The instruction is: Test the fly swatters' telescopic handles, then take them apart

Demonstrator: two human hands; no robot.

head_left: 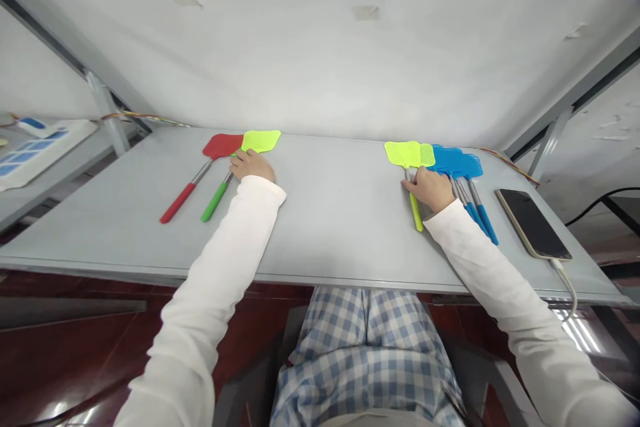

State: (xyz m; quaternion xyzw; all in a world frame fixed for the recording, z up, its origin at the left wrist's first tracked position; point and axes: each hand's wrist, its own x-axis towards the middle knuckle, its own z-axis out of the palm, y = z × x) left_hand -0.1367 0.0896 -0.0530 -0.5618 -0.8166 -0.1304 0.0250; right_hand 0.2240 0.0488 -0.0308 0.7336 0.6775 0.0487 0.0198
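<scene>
A lap in blue and white checked trousers [367, 373] is seen closest, with two white sleeves [240, 233] stretched over a smooth grey table [330, 213]. On it, the green-handled fly swatter [262, 140] is partly covered by the left hand [253, 167], the nearer one. Its lime head is set just past the fingers, toward the wall [320, 47], and its long handle is pointed back toward the lap, slanted left. The yellow-handled fly swatter [400, 153] is partly covered by the right hand [432, 188]; its head is set past the fingers too, its handle pointed almost straight back. The fingers of both hands are bent, but whether a swatter is gripped or only touched cannot be told.

Flat heads are joined to thin, shiny rods and round, coloured grips. Tiny holes are seen in the lime ones. A red fly swatter [223, 145] is laid out left of the left hand. Blue fly swatters [467, 164] are bunched beside the right hand, near a black-screened phone [535, 223].
</scene>
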